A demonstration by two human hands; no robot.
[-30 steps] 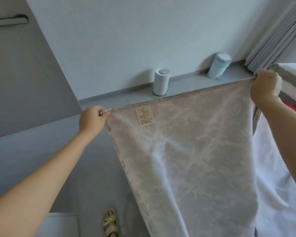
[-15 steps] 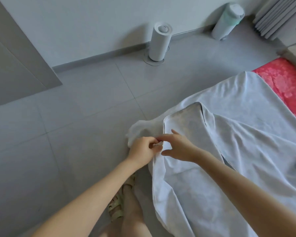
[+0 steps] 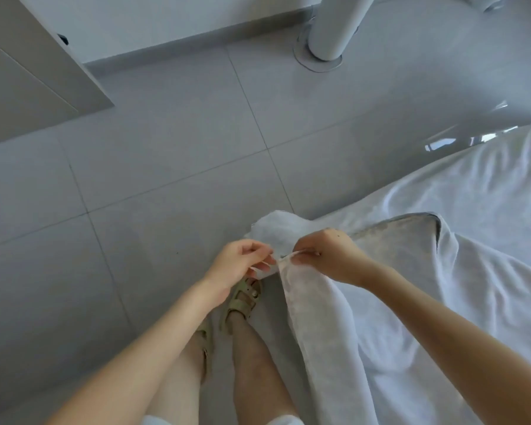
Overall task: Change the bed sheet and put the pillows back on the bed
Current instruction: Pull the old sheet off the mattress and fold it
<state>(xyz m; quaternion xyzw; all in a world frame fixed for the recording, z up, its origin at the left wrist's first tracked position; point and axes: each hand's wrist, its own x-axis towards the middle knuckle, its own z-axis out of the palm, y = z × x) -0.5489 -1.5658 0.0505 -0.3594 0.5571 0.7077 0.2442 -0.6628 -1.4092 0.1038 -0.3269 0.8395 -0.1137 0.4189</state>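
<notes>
A white patterned bed sheet [image 3: 460, 271] lies over the bed on the right, with a folded-back corner showing its greyish underside. One edge hangs down toward the floor. My left hand [image 3: 242, 262] and my right hand [image 3: 325, 254] are close together at the sheet's near corner, each pinching the fabric edge between thumb and fingers. A bunched bit of sheet [image 3: 273, 225] sits just behind my hands. No pillows are in view.
Grey floor tiles [image 3: 166, 154] spread to the left and ahead. A white cylinder on a round base [image 3: 331, 29] stands by the wall. A grey door panel [image 3: 28, 62] is at the upper left. My sandalled feet [image 3: 242, 302] are below my hands.
A second ago I held the sheet stretched wide and high between both hands. It has since come down onto the bed, and my hands have met at one corner, low and near my feet.
</notes>
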